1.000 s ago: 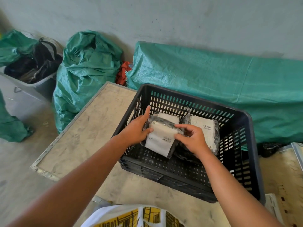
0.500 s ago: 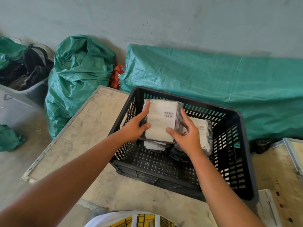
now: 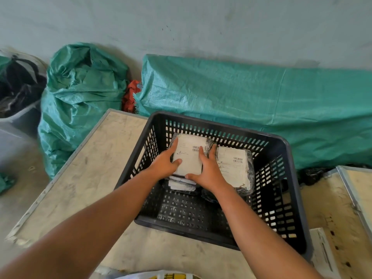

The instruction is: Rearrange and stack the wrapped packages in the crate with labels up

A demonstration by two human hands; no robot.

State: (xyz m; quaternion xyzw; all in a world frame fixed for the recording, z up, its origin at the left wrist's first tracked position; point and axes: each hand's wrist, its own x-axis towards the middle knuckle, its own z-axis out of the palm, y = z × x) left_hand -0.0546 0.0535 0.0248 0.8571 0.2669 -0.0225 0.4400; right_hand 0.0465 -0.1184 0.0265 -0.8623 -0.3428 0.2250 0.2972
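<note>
A black slotted crate (image 3: 289,200) stands on a worn table. Inside, at the back left, a wrapped package (image 3: 190,158) with its white label up lies on top of another package (image 3: 182,184), of which only the near edge shows. My left hand (image 3: 164,165) grips the top package's left side and my right hand (image 3: 207,170) presses on its right side and near corner. Right beside it lies a second stack, its top package (image 3: 233,166) label up too.
The table top (image 3: 90,174) extends left of the crate. Behind it against the wall are a stuffed green sack (image 3: 80,97), a long green-covered bundle (image 3: 251,101) and a grey bin (image 3: 18,117) at far left. Another framed board (image 3: 356,190) lies at right.
The package rose tilted out of the crate's middle, turned flat with its label up, and now rests lower on the back-left stack, both hands still on it.
</note>
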